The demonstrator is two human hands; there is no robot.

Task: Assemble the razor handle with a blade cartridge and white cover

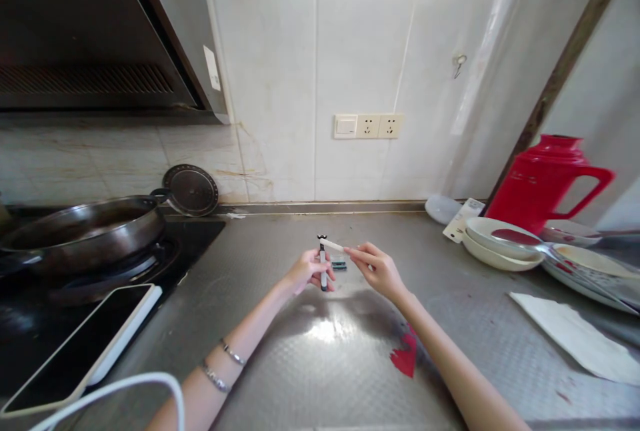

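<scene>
My left hand (310, 271) is closed around a slim grey-and-black razor-like tool (323, 277), held upright with its small curved black head at the top. My right hand (374, 267) pinches a thin white strip (333, 245) between thumb and fingers. The strip's far end reaches the tool just below its head; whether they touch, I cannot tell. Behind and between the hands lies a small dark-teal flat item (339, 265) on the metal counter (280, 364), too small to name. Two bracelets (216, 375) circle my left forearm.
At the left, a pan (95, 224) stands on the black stove, with a phone (85, 351) and a white cable (150, 377) in front. A red thermos (540, 181), stacked bowls (500, 254) and a white paper sheet (575, 337) are at the right. A red patch (405, 354) marks the counter.
</scene>
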